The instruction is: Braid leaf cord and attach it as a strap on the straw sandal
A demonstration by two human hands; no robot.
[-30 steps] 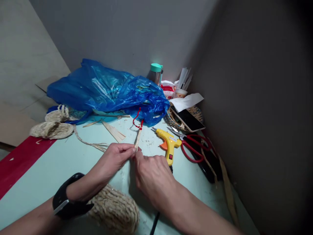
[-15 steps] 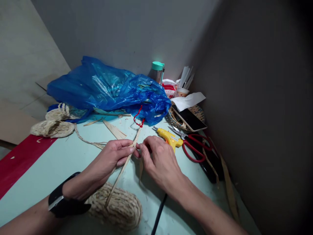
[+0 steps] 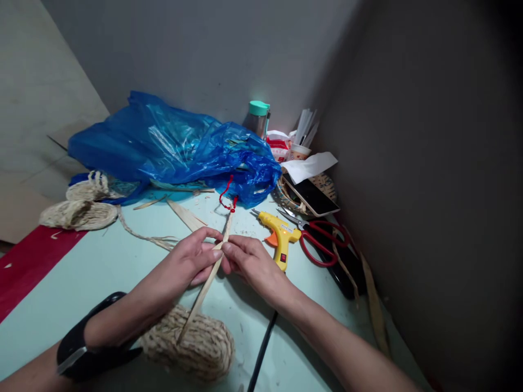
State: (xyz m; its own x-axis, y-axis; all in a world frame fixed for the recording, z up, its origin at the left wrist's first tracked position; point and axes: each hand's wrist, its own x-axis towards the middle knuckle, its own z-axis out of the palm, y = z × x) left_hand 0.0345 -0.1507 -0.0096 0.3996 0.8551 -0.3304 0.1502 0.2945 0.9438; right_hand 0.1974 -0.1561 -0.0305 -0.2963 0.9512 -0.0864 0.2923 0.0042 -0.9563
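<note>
A narrow braid of pale straw (image 3: 229, 222) runs down from a red cord (image 3: 234, 206) near the blue bag. My left hand (image 3: 192, 257) is closed on the braid, thumb on top. From the right, my right hand (image 3: 254, 262) pinches the same spot, its thumb and fingers meeting the left fingertips. A loose flat straw strip (image 3: 206, 287) hangs from the grip toward me, crossing over an oval braided straw sole (image 3: 210, 348) at the near edge. The fingers partly hide where the strands cross.
A blue plastic bag (image 3: 155, 141) lies at the back. Straw slippers (image 3: 79, 215) sit at left by a red strip (image 3: 41, 258). At right are a yellow glue gun (image 3: 281, 234) with its black cord (image 3: 263, 348), red-handled scissors (image 3: 312, 254), and a phone (image 3: 314, 196) on a woven basket (image 3: 281, 197).
My right hand has moved in and lower, its thumb now against the braid beside my left thumb. The loose strip looks broader and flatter. The whole view has shifted slightly.
</note>
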